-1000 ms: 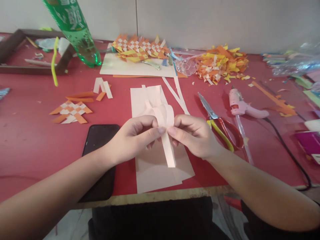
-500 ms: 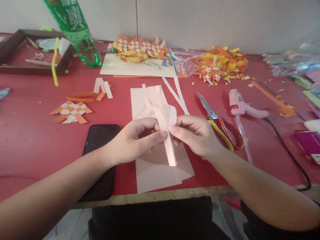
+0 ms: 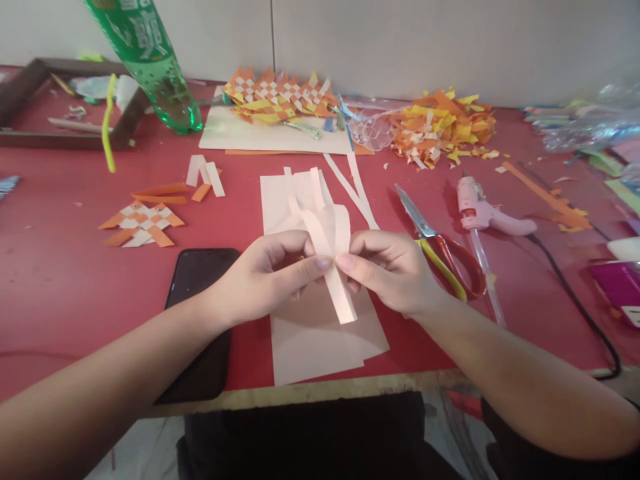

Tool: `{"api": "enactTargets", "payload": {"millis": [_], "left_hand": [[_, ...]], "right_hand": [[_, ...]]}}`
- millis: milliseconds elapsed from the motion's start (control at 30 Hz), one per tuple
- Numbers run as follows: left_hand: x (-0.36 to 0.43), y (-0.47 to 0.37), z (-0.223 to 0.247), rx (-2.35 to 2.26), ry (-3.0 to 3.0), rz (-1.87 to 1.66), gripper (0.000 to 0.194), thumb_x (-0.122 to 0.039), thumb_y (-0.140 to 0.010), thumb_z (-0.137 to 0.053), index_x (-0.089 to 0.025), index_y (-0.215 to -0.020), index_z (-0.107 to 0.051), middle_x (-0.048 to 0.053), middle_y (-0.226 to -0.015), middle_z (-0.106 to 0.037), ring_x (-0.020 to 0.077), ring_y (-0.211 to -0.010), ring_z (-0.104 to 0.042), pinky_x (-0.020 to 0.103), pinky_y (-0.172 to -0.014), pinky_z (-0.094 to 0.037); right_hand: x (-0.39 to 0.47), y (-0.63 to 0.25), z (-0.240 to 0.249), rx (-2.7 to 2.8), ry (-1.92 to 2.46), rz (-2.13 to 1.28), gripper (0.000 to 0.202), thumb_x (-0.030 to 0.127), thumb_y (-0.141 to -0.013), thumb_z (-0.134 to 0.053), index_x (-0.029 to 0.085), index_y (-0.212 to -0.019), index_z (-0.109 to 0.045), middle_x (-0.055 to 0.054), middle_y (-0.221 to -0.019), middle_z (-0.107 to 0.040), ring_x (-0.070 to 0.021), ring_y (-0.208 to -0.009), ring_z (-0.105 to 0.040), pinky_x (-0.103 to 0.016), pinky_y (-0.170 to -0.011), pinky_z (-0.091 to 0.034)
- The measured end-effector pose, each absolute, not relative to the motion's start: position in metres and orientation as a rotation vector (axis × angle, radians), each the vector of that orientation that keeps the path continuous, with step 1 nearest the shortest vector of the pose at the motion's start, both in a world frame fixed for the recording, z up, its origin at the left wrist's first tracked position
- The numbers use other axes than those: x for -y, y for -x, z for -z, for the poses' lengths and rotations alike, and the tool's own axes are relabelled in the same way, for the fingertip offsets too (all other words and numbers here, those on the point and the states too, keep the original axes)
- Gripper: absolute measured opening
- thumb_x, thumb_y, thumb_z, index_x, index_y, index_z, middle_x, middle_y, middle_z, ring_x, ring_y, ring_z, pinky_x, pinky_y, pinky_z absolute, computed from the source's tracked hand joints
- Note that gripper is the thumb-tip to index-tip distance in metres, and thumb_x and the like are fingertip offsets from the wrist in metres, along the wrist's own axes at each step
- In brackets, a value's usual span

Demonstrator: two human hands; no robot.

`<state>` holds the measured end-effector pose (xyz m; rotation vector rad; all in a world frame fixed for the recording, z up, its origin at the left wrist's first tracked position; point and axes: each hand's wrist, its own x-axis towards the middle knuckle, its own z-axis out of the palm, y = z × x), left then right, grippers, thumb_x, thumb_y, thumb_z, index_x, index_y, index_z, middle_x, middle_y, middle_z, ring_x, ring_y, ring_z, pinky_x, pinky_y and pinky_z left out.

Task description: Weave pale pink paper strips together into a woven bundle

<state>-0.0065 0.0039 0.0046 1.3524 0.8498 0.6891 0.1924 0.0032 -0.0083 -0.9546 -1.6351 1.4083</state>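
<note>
Pale paper strips [image 3: 343, 301] are pinched between both hands above white paper sheets [image 3: 300, 353]. My left hand [image 3: 280, 272] grips them with thumb and fingers from the left. From the right, my right hand [image 3: 385, 270] pinches the same strips, its thumb close to the left one. One strip curves up in a loop over the fingers, and a flat end points down toward me. Fingertips behind the strips are partly hidden. Two more loose strips [image 3: 350, 188] lie beyond the right hand.
Scissors [image 3: 437, 250] and a pink glue gun [image 3: 477, 207] lie at the right. At the left are a phone [image 3: 200, 280] and an orange-white woven paper piece [image 3: 144, 223]. A green bottle [image 3: 155, 73] and woven paper pieces [image 3: 280, 97] stand or lie behind.
Both hands have moved up slightly with the strips. The lower end of the strips has swung a little to the right and up, and the loop has changed shape.
</note>
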Motion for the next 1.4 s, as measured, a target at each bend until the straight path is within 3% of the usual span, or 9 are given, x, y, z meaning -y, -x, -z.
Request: {"api": "enactTargets", "payload": {"millis": [367,600,900,1233,1400], "left_hand": [[-0.0022,0.0074,-0.0076,-0.726,-1.302,-0.581,0.019,-0.029,-0.091,-0.058,-0.015,-0.079,-0.065,-0.002,-0.068,-0.057,0.0078,-0.061,-0.049,0.018,-0.057,-0.043],[-0.0034,0.0078,-0.0031,-0.777,-1.344,-0.607,0.018,-0.028,-0.09,-0.06,-0.016,-0.077,-0.064,-0.004,-0.061,-0.052,0.0068,-0.053,-0.043,0.019,-0.05,-0.035],[-0.0037,0.0057,-0.0042,-0.765,-1.31,-0.673,0.019,-0.025,-0.088,-0.063,-0.016,-0.071,-0.062,-0.005,-0.061,-0.049,0.0064,-0.054,-0.042,0.018,-0.053,-0.036],[-0.0037,0.0085,-0.0027,-0.894,-1.282,-0.667,0.023,-0.031,-0.091,-0.058,-0.014,-0.078,-0.066,-0.001,-0.068,-0.059,0.008,-0.058,-0.047,0.02,-0.056,-0.039],[-0.003,0.0076,-0.0052,-0.766,-1.29,-0.557,0.016,-0.027,-0.088,-0.062,-0.014,-0.081,-0.068,0.001,-0.076,-0.066,0.0088,-0.067,-0.056,0.019,-0.061,-0.043]], "right_hand": [[-0.005,-0.1911,0.005,1.538,0.96,-1.464,0.026,0.027,-0.086,-0.067,0.017,-0.063,-0.06,0.002,-0.056,-0.06,-0.0082,-0.048,-0.052,-0.021,-0.045,-0.042],[-0.0034,-0.1955,0.01,1.568,0.907,-1.675,0.029,0.032,-0.088,-0.065,0.016,-0.065,-0.063,-0.002,-0.061,-0.067,-0.0112,-0.053,-0.059,-0.023,-0.049,-0.046],[-0.0022,-0.1944,0.0076,1.623,0.971,-1.546,0.028,0.033,-0.088,-0.065,0.016,-0.066,-0.064,-0.001,-0.058,-0.063,-0.0104,-0.05,-0.055,-0.023,-0.047,-0.044],[-0.0039,-0.1904,0.0061,1.565,0.964,-1.49,0.032,0.032,-0.09,-0.063,0.017,-0.062,-0.06,0.001,-0.058,-0.061,-0.0084,-0.048,-0.053,-0.022,-0.046,-0.041],[-0.004,-0.1904,0.0051,1.541,0.97,-1.501,0.032,0.03,-0.091,-0.063,0.017,-0.061,-0.059,0.003,-0.054,-0.058,-0.0073,-0.048,-0.052,-0.02,-0.046,-0.041]]}}
